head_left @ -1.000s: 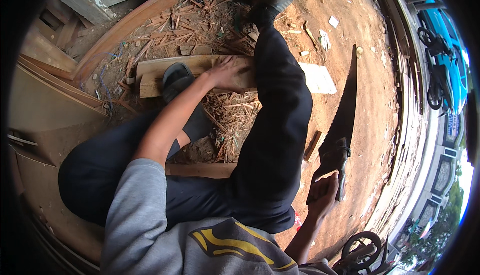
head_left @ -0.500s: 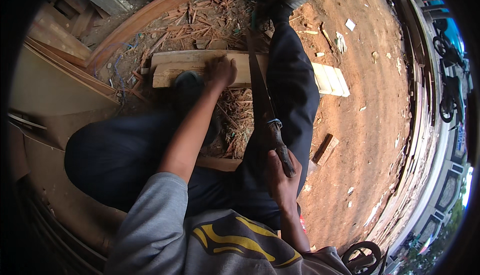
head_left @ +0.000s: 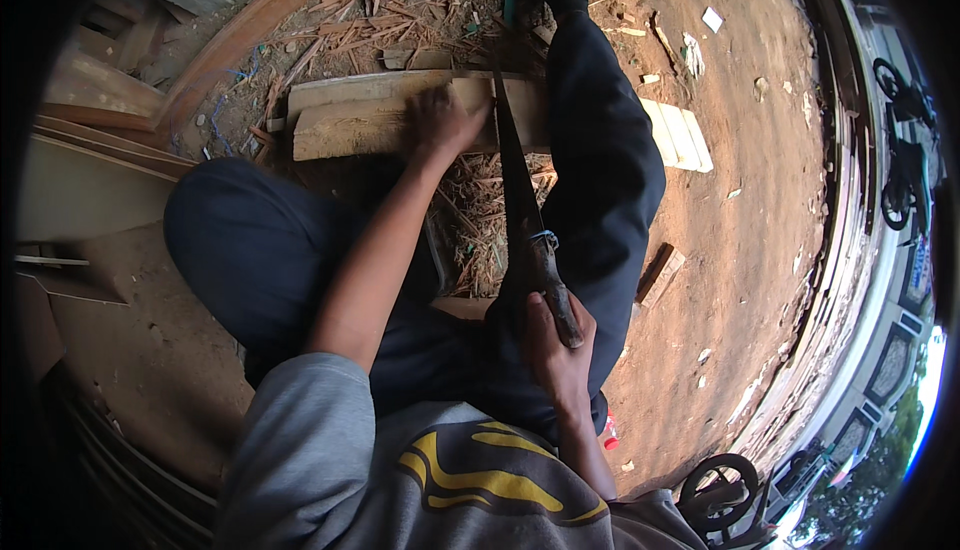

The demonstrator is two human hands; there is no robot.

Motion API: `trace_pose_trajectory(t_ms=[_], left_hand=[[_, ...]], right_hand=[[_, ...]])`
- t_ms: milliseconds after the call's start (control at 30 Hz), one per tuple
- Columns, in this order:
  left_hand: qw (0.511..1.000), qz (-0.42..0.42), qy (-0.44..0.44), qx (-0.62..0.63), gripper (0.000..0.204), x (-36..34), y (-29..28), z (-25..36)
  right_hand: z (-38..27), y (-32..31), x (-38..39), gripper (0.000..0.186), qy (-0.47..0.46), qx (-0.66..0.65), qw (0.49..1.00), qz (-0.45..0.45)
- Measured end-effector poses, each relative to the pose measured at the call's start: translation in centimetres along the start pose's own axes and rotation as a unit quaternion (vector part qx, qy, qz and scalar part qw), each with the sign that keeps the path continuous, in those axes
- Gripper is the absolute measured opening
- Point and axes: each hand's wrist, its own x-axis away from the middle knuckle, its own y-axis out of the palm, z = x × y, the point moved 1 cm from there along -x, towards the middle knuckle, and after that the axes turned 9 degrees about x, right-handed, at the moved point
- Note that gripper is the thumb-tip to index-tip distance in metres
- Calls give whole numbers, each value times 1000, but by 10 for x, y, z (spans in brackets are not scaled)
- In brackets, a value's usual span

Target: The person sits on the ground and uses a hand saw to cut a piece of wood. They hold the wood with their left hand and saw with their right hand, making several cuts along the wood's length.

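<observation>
Head view: two hands point(head_left: 562, 348), one handsaw point(head_left: 521, 188).

Planks point(head_left: 350, 132): crosswise ahead, showing either side of right leg point(head_left: 608, 170).
Saw point(head_left: 517, 175): blade over planks, right of left hand point(head_left: 447, 128); handle in right hand point(head_left: 560, 362).
Splinters point(head_left: 480, 225): on ground between legs, nearer than planks; more beyond them.
Wood block point(head_left: 660, 276): on ground, right of right leg.
Wooden frame point(head_left: 240, 38): ahead, left of splinters.
Long boards point(head_left: 843, 200): far right.

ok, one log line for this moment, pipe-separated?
left hand: at wooden boards, blurred | right hand: grips handsaw | handsaw: angled across boards, contact unclear
</observation>
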Motion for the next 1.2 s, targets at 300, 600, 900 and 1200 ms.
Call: trace_pose_trajectory(t_ms=[300,600,900,1200], left_hand=[[1000,12,5,20,79,-1,10,1],[997,72,23,0,72,-5,24,-10],[994,-105,-26,7,90,-5,2,2],[993,-108,-37,7,87,-2,-2,1]], right_hand=[[-3,0,-5,21,-6,15,1000,3],[-14,18,-5,20,-34,26,999,-1],[-17,18,-3,18,-44,61,997,5],[-13,15,-9,15,-41,40,998,-13]])
